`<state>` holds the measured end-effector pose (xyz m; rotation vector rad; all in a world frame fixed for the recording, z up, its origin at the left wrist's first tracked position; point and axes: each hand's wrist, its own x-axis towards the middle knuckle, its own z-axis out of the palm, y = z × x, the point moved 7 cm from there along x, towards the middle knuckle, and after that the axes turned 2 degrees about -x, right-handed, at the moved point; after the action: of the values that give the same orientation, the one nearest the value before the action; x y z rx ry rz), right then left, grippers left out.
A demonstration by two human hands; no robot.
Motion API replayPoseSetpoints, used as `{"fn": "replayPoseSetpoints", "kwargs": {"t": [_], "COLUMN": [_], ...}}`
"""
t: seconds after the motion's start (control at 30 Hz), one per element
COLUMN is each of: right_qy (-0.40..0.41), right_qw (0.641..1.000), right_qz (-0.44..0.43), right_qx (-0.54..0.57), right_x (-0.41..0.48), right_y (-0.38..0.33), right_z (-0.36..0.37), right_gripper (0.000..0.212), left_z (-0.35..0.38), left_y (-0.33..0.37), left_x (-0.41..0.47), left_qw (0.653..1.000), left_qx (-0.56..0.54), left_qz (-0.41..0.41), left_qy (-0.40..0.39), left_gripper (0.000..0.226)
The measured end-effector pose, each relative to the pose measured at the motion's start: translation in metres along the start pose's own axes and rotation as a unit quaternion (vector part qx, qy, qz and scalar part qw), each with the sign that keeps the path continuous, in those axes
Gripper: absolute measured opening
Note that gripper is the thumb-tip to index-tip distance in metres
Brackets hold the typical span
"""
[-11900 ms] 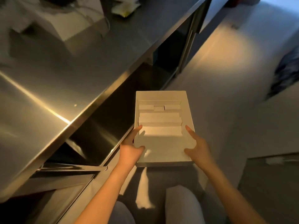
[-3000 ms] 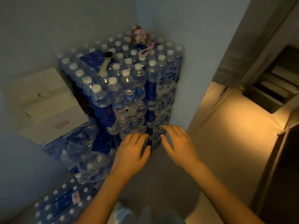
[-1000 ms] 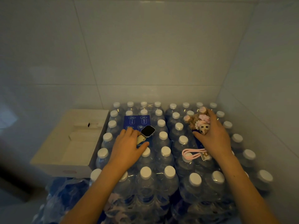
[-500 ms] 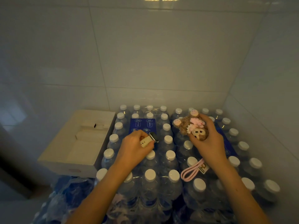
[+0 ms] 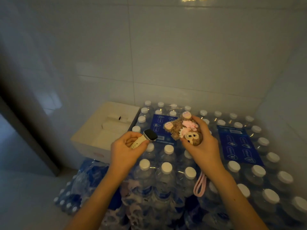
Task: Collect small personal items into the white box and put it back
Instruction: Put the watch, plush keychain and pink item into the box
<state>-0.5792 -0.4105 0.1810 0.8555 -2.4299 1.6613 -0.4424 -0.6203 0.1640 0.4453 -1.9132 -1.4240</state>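
Both items are now off the bottle caps. A second ago the left hand was closing over the smartwatch where it lay on the blue label, and the right was only gathering up the plush toy. Now the left hand (image 5: 126,150) has its fingers (image 5: 132,134) curled round the cream strap of the smartwatch (image 5: 150,134), whose dark face sticks out just past the fingertips. The right hand (image 5: 202,146) has its fingers (image 5: 199,122) wrapped over the plush monkey keychain (image 5: 182,130) from the far side. The keychain's pink loop (image 5: 200,185) hangs down below the wrist, in front of the caps.

The white box (image 5: 93,145) stands open just left of the left hand's fingers, against the shrink-wrapped packs of water bottles (image 5: 166,168). Only white cardboard inserts show inside it, and neither item is in it yet.

The pick-up looks complete, so collecting is half done. What remains is to carry both items leftward and release them into the box. The watch has the shorter way to go. The plush must cross over the left hand's fingers, and its hanging loop could snag on a cap. Putting the box back comes after that.
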Motion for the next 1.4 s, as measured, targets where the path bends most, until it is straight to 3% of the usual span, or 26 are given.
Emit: {"fn": "replayPoseSetpoints", "kwargs": {"t": [0.17, 0.33, 0.57, 0.83, 1.13, 1.4], "right_qy": [-0.036, -0.055, -0.037, -0.001, -0.006, 0.036], "right_qw": [0.999, 0.998, 0.997, 0.998, 0.999, 0.997], "right_qz": [-0.015, -0.030, -0.050, -0.023, 0.013, -0.012], "right_qx": [0.023, 0.020, 0.037, 0.057, 0.032, 0.061], "right_x": [-0.007, -0.016, -0.037, -0.056, -0.029, 0.051], "right_y": [-0.026, -0.060, -0.124, -0.173, -0.177, -0.163], "right_z": [0.040, 0.088, 0.175, 0.292, 0.359, 0.352], "right_gripper": [0.068, 0.070, 0.070, 0.067, 0.069, 0.065], "left_z": [-0.053, -0.114, -0.240, -0.374, -0.381, -0.330], "left_y": [-0.007, -0.001, -0.023, -0.070, -0.107, -0.117], "left_x": [-0.016, -0.023, -0.016, -0.008, 0.051, 0.133], "left_qw": [0.998, 0.996, 0.991, 0.994, 0.998, 0.998], "left_qx": [-0.036, -0.001, -0.009, 0.009, -0.013, -0.045], "left_qz": [-0.016, -0.006, -0.008, -0.040, -0.064, -0.047], "left_qy": [0.041, 0.084, 0.130, 0.103, 0.026, -0.005], "left_gripper": [0.036, 0.015, 0.016, 0.014, 0.016, 0.015]}}
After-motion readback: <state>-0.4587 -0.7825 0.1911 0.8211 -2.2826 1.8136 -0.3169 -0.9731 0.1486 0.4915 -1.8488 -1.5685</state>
